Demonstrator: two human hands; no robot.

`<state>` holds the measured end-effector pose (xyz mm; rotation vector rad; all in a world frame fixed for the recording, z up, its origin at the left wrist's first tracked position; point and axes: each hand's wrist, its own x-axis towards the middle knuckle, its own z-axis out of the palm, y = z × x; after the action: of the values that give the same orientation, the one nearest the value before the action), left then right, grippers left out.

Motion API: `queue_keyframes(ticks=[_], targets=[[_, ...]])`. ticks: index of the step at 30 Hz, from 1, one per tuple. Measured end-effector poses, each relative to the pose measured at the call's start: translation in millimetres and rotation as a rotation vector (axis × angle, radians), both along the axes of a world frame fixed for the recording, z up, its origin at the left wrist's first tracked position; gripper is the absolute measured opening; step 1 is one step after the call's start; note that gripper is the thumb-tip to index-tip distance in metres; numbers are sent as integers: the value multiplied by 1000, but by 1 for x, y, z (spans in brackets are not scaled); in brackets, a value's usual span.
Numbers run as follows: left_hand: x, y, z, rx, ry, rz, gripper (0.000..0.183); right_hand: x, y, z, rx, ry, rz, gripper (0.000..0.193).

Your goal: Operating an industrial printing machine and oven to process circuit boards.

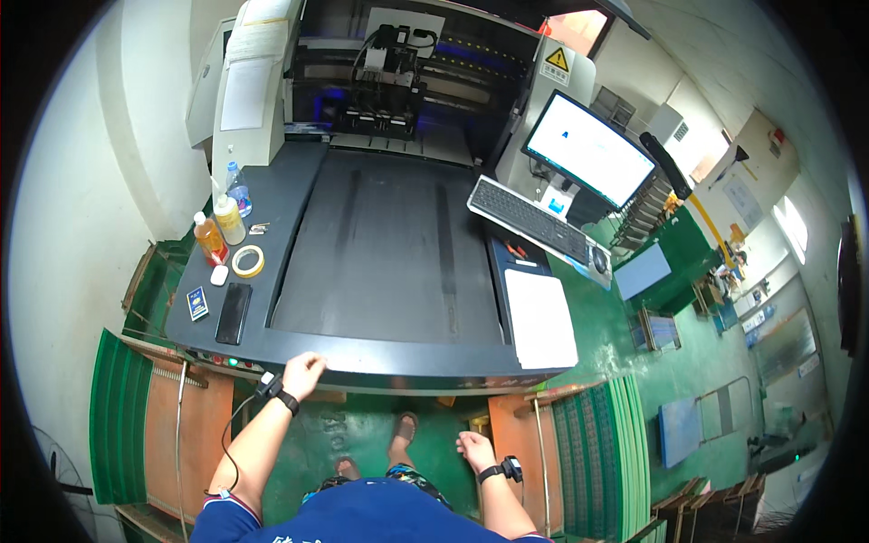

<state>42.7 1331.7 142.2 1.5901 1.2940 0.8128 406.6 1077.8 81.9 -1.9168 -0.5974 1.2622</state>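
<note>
My left hand point(302, 374) hovers by the front edge of a large dark machine table point(389, 253), its fingers curled together with no object visible in them. A black band with a small device circles that wrist, and a cable runs from it along the forearm. Lower and to the right, my right hand point(473, 449) hangs over the green floor, loosely closed, and nothing shows in it. A similar wrist device point(511, 467) sits on that arm. Nearest the left hand on the table lies a black phone point(233, 314), with a small blue box point(197, 304) beside it.
Bottles point(210, 237) and a tape roll point(248, 261) stand at the table's left. A print head point(385, 90) sits at the back. Right are a keyboard point(529, 220), a monitor point(588, 149) and white sheets point(540, 317). Racks of green boards point(597, 457) flank me.
</note>
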Motion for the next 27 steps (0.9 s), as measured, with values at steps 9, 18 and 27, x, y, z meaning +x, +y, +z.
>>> queue_keyframes(ticks=[9, 18, 27], targets=[[-7, 88, 10, 121, 492, 235, 18, 52, 157, 59, 402, -312, 71, 20], [14, 115, 14, 42, 794, 248, 25, 48, 217, 74, 364, -1057, 250, 13], [14, 127, 19, -78, 724, 420, 32, 46, 258, 68, 449, -1123, 569, 12]])
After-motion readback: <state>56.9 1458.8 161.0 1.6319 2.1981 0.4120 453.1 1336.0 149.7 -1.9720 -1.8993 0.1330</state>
